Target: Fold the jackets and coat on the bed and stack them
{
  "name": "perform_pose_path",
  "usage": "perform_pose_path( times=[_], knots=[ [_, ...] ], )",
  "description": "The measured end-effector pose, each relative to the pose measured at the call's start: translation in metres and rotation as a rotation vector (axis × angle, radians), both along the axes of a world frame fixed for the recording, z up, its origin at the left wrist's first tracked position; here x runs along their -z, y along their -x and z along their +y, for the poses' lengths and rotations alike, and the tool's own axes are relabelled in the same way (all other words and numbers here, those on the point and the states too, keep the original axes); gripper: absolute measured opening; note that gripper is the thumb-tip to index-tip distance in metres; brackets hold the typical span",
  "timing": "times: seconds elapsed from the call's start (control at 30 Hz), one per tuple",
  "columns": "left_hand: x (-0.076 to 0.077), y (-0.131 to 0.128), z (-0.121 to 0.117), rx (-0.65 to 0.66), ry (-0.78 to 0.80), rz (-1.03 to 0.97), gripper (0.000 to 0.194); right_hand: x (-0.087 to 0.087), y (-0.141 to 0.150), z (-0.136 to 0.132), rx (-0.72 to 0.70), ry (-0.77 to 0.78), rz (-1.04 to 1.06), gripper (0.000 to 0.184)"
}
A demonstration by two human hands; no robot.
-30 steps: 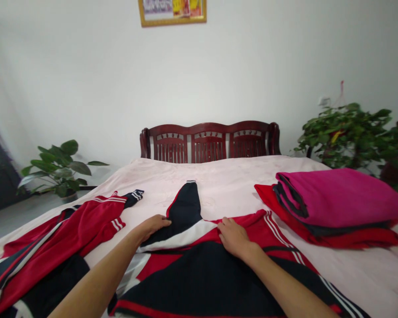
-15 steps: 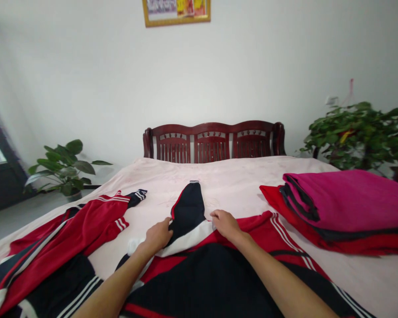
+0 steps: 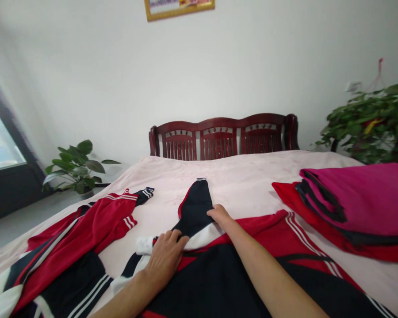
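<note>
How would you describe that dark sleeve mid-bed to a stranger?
From the wooden headboard, come down the pink bedspread to its middle. A navy sleeve points up there from a red tracksuit top. Unlike the red sleeve to its left, it is dark, and the right hand touches it.

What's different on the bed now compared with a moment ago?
The left hand has come back toward the person and lies spread on the garment, beside a white cuff that now shows more. The right hand has slid forward to the navy sleeve. Neither clearly grips anything. The folded pile and red jacket stayed put.
</note>
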State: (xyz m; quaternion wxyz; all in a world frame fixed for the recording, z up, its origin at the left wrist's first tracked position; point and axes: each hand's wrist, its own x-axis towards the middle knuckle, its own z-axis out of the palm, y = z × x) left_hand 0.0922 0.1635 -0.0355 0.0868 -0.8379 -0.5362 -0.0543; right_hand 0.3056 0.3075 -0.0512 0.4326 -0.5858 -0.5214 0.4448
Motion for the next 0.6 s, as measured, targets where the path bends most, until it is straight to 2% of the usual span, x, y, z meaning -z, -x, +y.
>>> perform_pose_path(
  times=[0.17, 0.3, 0.4, 0.47, 0.53, 0.6],
  knots=[
    [0.012, 0.019, 0.017, -0.088, 0.045, -0.012, 0.05, -0.022, 0.002, -0.021, 0.03, -0.047, 0.349, 0.023],
    [0.02, 0.03, 0.021, -0.029, -0.039, -0.022, 0.051, -0.032, -0.021, -0.063, -0.064, 0.006, 0.503, 0.024],
    [0.021, 0.029, 0.016, 0.091, -0.149, -0.046, 0.046, -0.03, -0.041, -0.086, -0.26, 0.266, 0.544, 0.019],
    [0.018, 0.025, 0.011, 0.204, -0.163, -0.078, 0.042, -0.027, -0.047, -0.089, -0.348, 0.484, 0.553, 0.03],
    [0.015, 0.019, 0.006, 0.285, -0.104, -0.103, 0.036, -0.023, -0.044, -0.083, -0.294, 0.545, 0.572, 0.031],
    [0.013, 0.016, 0.004, 0.304, -0.023, -0.114, 0.029, -0.021, -0.035, -0.075, -0.16, 0.44, 0.605, 0.018]
  ],
)
